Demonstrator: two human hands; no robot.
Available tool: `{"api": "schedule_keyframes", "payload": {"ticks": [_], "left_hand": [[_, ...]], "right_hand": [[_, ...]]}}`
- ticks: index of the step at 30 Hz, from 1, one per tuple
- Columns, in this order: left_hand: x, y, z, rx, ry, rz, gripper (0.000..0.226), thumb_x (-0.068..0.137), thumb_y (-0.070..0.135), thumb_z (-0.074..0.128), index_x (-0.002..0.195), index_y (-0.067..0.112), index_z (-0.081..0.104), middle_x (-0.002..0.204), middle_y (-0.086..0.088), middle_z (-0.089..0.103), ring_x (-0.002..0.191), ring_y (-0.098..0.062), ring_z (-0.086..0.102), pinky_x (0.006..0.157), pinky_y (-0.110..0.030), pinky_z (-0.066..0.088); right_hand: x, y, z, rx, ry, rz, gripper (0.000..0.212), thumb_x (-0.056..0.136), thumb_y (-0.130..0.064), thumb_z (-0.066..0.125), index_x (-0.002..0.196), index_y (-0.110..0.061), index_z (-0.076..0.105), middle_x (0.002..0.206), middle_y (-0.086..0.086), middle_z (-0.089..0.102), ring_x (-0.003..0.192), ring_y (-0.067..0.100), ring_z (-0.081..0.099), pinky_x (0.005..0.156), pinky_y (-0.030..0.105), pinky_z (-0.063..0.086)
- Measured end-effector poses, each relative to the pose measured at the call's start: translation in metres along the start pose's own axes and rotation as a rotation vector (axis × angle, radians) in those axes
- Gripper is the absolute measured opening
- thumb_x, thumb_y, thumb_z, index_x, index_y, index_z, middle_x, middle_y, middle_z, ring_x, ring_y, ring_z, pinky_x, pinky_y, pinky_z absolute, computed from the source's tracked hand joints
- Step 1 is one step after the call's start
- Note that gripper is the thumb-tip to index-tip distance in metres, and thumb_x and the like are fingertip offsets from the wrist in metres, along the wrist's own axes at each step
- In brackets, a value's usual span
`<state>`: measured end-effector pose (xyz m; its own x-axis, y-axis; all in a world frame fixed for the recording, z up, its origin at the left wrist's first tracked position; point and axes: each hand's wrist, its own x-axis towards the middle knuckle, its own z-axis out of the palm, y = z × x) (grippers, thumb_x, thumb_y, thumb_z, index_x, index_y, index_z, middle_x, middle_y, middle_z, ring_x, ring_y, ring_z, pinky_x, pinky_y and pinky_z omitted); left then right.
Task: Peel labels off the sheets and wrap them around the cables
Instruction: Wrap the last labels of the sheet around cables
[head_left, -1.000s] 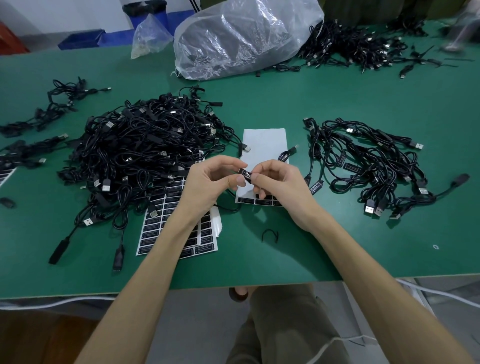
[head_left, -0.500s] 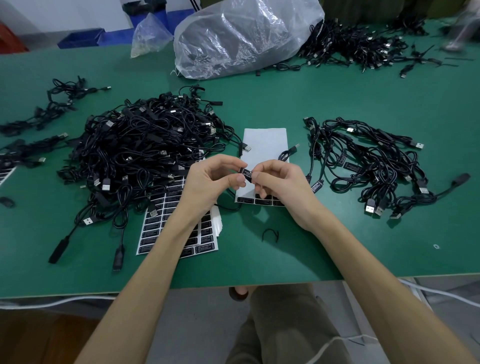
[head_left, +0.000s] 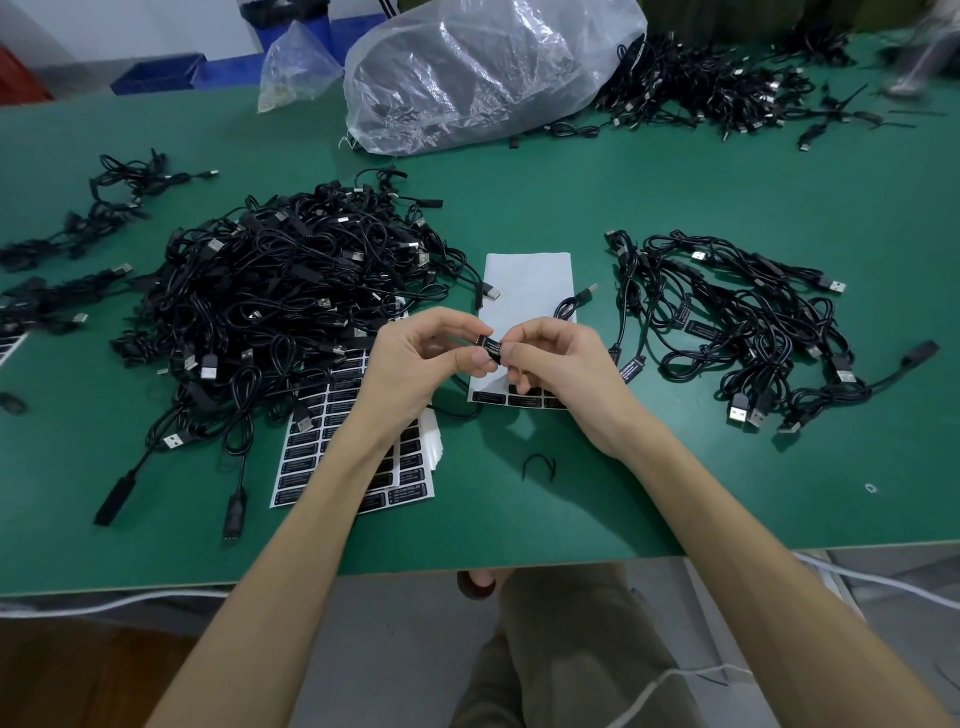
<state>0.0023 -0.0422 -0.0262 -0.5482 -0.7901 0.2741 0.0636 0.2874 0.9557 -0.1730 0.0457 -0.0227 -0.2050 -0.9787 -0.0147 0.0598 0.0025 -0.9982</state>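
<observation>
In the head view, a small black label (head_left: 491, 347) is pinched between both hands, above the near part of an almost emptied label sheet (head_left: 530, 280). The left hand (head_left: 415, 364) is curled, with thumb and forefinger closed on the label's left end. The right hand (head_left: 561, 374) is curled in the same way on its right end. The label is folded round a thin black cable (head_left: 565, 310), whose plug end is seen on the sheet just beyond the right hand.

A fuller label sheet (head_left: 410, 478) lies under the left wrist, partly covered by the large pile of cables (head_left: 280, 291) on the left of the green bench (head_left: 623, 197). A smaller group of labelled cables (head_left: 727, 322) is spread on the right. A clear plastic bag (head_left: 483, 67) is set at the far side.

Against the frames from a second and half a second ago, hardly any change is found. The hands are held at the same spot with the same grip on the label, and nothing on the bench is seen to have shifted.
</observation>
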Motion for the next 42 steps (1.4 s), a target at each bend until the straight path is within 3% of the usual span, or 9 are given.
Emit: {"api": "schedule_keyframes", "payload": {"ticks": [9,13,16,24,32,36,42], "left_hand": [[-0.0009,0.0023,0.0001,0.018,-0.004,-0.010,0.028,0.078,0.009,0.081,0.103,0.001,0.072,0.088,-0.020,0.076,0.076,-0.026,0.076,0.079,-0.032,0.062],[-0.0009,0.0009,0.0010,0.014,-0.016,-0.020,0.023,0.079,-0.006,0.080,0.099,0.003,0.072,0.084,-0.011,0.077,0.075,-0.021,0.075,0.078,-0.029,0.061],[-0.0010,0.0006,0.0013,0.024,-0.020,-0.011,0.023,0.078,-0.006,0.080,0.099,0.003,0.073,0.085,-0.008,0.077,0.076,-0.020,0.075,0.079,-0.029,0.061],[-0.0018,0.0013,0.0015,0.045,-0.011,0.003,0.024,0.078,-0.010,0.079,0.099,0.000,0.073,0.086,-0.013,0.077,0.077,-0.023,0.075,0.081,-0.032,0.062],[-0.0033,-0.0005,0.0037,0.107,-0.019,-0.006,0.013,0.088,0.001,0.079,0.098,0.002,0.071,0.090,-0.014,0.076,0.084,-0.033,0.076,0.084,-0.039,0.062],[-0.0028,-0.0019,0.0018,0.121,-0.022,-0.014,0.010,0.091,-0.004,0.073,0.098,0.003,0.070,0.088,-0.009,0.077,0.082,-0.025,0.076,0.081,-0.032,0.060],[0.0000,-0.0036,-0.0015,0.068,0.064,-0.045,0.010,0.093,-0.003,0.071,0.098,0.005,0.070,0.083,-0.007,0.076,0.080,-0.024,0.078,0.078,-0.025,0.058]], "right_hand": [[-0.0001,0.0005,0.0001,-0.035,0.006,-0.002,0.003,0.096,-0.004,0.069,0.098,-0.002,0.070,0.071,0.006,0.069,0.059,0.016,0.057,0.069,0.028,0.052],[0.0008,0.0014,0.0018,-0.085,0.017,-0.006,0.003,0.095,-0.005,0.069,0.097,-0.002,0.070,0.073,0.008,0.071,0.059,0.015,0.058,0.068,0.026,0.052],[0.0010,0.0018,0.0018,-0.122,0.029,-0.009,0.004,0.095,-0.007,0.070,0.097,-0.003,0.070,0.073,0.007,0.071,0.058,0.014,0.059,0.065,0.023,0.052],[0.0018,0.0018,0.0026,-0.174,0.038,-0.008,0.005,0.095,-0.011,0.072,0.096,-0.007,0.070,0.066,0.001,0.068,0.052,0.011,0.058,0.063,0.025,0.053],[0.0035,0.0060,0.0017,-0.223,0.091,-0.024,0.013,0.093,-0.013,0.076,0.099,-0.008,0.066,0.063,-0.004,0.067,0.051,0.011,0.058,0.060,0.025,0.051],[0.0028,0.0068,0.0042,-0.266,0.092,-0.050,0.012,0.092,-0.016,0.077,0.095,-0.010,0.067,0.063,-0.004,0.069,0.051,0.010,0.059,0.056,0.020,0.049],[0.0032,0.0081,0.0043,-0.256,0.138,-0.068,0.005,0.096,-0.015,0.070,0.097,-0.012,0.067,0.065,-0.002,0.065,0.051,0.011,0.059,0.053,0.026,0.049]]}}
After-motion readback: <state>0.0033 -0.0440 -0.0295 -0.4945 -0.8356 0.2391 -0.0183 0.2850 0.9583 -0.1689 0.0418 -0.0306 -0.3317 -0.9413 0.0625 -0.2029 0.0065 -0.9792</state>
